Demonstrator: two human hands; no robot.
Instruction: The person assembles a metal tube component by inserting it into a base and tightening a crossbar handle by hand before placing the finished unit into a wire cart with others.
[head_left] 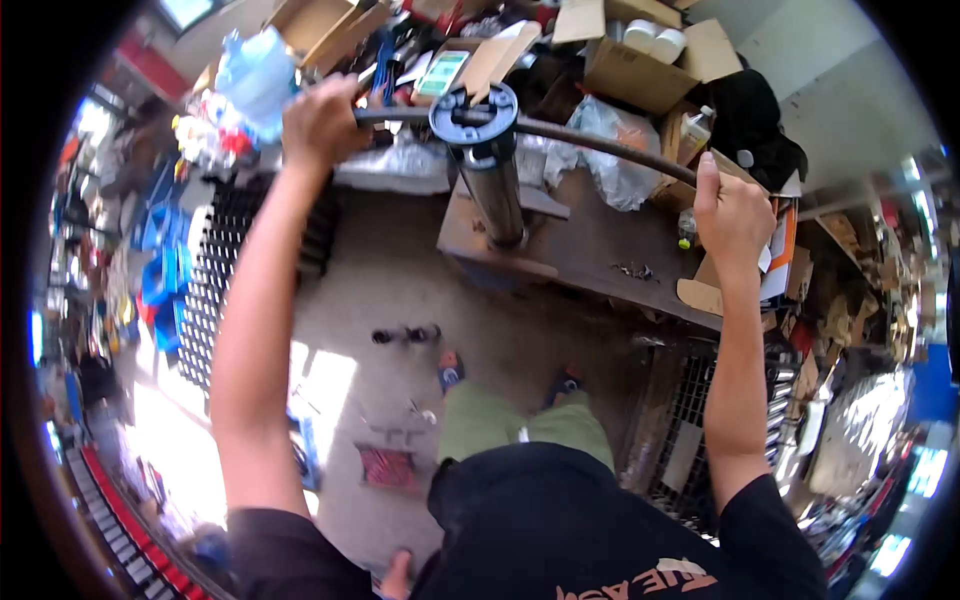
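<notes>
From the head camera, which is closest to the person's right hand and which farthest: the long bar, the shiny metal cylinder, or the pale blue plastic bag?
Measured from the right hand:
1. Long dark bar: held in that hand's grip, at its right end.
2. Shiny metal cylinder: standing at the middle, under the bar's round hub.
3. Pale blue plastic bag: far left, beyond the left hand.

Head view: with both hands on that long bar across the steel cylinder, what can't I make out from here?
- Left end of the bar: covered by the left hand.
- Right end: inside the right hand.
- How the black disc joins the bar: too blurred.
- Base of the steel cylinder: its fixing to the plate is unclear.
- Small parts on the floor: too small to tell.
</notes>
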